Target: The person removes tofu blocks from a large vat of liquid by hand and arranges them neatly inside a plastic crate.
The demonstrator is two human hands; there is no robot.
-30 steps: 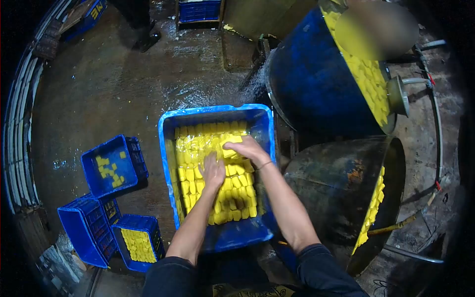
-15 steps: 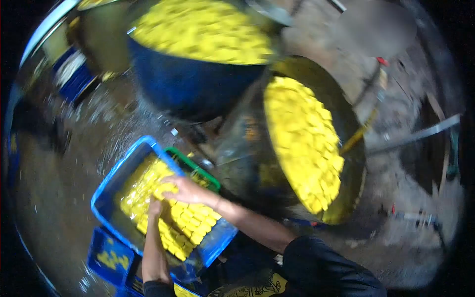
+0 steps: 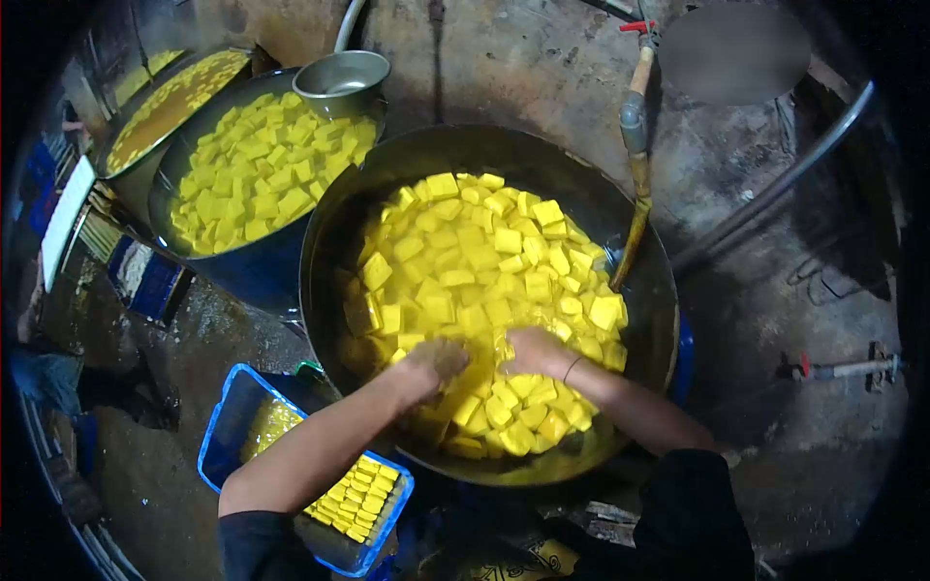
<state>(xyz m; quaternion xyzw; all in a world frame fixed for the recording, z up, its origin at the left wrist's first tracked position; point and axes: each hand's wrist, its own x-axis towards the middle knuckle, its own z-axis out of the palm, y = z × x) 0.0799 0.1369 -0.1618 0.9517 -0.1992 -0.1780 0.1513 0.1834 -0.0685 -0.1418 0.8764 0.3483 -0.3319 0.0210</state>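
In the head view, I am seeing the left hand [image 3: 438,363] and right hand [image 3: 533,351] sitting apart among loose yellow blocks [image 3: 511,241] in the near half of the round vat [image 3: 661,329]; I cannot tell whether they are gripping any. I am judging this as gathering, the next move as calling for a secure hold. A blue crate [image 3: 399,499] is standing near left.

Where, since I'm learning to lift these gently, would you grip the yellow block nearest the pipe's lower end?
Probably by two opposite side edges of the yellow block, the right hand coming from above and the near side. Its broad face looks turned up and uncovered, and the pipe comes down just beyond it.
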